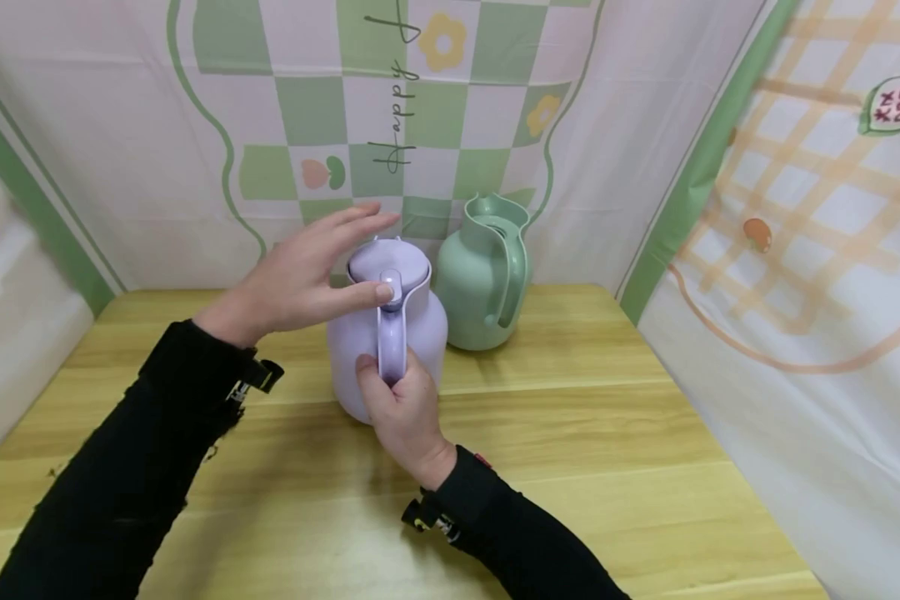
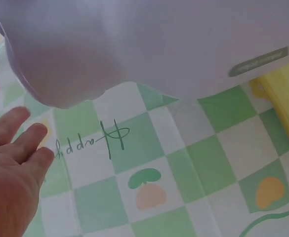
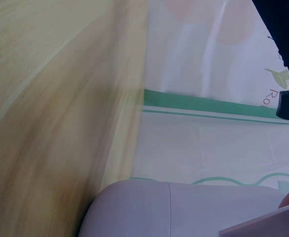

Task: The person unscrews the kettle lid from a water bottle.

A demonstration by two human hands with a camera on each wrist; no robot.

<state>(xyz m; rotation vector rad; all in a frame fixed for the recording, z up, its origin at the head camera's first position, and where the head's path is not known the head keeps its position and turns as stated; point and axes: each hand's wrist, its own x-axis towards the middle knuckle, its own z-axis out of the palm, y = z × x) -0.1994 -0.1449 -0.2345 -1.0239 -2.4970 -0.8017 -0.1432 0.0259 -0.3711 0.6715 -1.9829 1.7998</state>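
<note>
A lilac thermos jug (image 1: 348, 367) stands upright on the table, its handle turned toward me and its lid (image 1: 390, 258) seated in the top. Low on that handle (image 1: 392, 342), my right hand (image 1: 408, 408) grips with thumb and fingers. My left hand (image 1: 300, 271) reaches over the jug's top from the left with its fingers straight; the thumb lies at the lid's button (image 1: 392, 285). In the left wrist view those fingers (image 2: 23, 133) spread beside the jug's spout side (image 2: 75, 59). The right wrist view shows the jug's lower body (image 3: 134, 210) near the wooden surface.
Just behind and right of the lilac jug stands a green jug (image 1: 472, 292) of similar shape, its top open. The wooden table (image 1: 570, 433) ends at a checked green and white cloth (image 1: 375, 108) at the back. Patterned cloth (image 1: 810, 250) also hangs on the right.
</note>
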